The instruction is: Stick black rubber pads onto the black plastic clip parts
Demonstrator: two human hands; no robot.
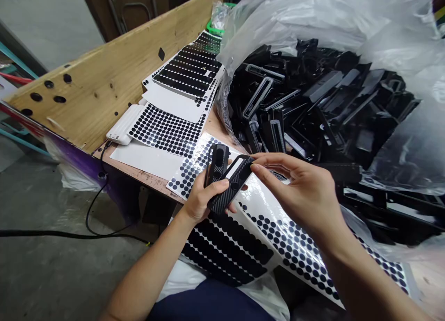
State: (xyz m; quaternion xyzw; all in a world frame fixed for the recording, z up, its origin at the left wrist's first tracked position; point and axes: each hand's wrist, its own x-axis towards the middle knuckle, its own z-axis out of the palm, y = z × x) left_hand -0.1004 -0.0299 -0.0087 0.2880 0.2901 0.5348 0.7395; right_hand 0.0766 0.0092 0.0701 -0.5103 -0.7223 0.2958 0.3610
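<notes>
My left hand (201, 198) is closed around two black plastic pieces, its thumb lying across the nearer one. That nearer slotted plastic piece (227, 193) has a carbon-fibre pattern and a long opening that shows white. Behind it, to the left, the second plastic piece (218, 163) points upward. At the nearer piece's upper right end, my right hand (304, 186) pinches with thumb and forefinger; whether a small sticker is between the fingertips cannot be seen. Beneath both hands lie sheets of round black stickers (292, 242). A sheet of larger black dots (225, 251) hangs near my lap.
A large clear plastic bag (313, 19) full of similar black parts (313, 98) fills the right side. More sticker sheets (167, 131), a white power bank (125, 125) with a cable, and a green basket (215, 28) line the wooden side board (114, 66) at left.
</notes>
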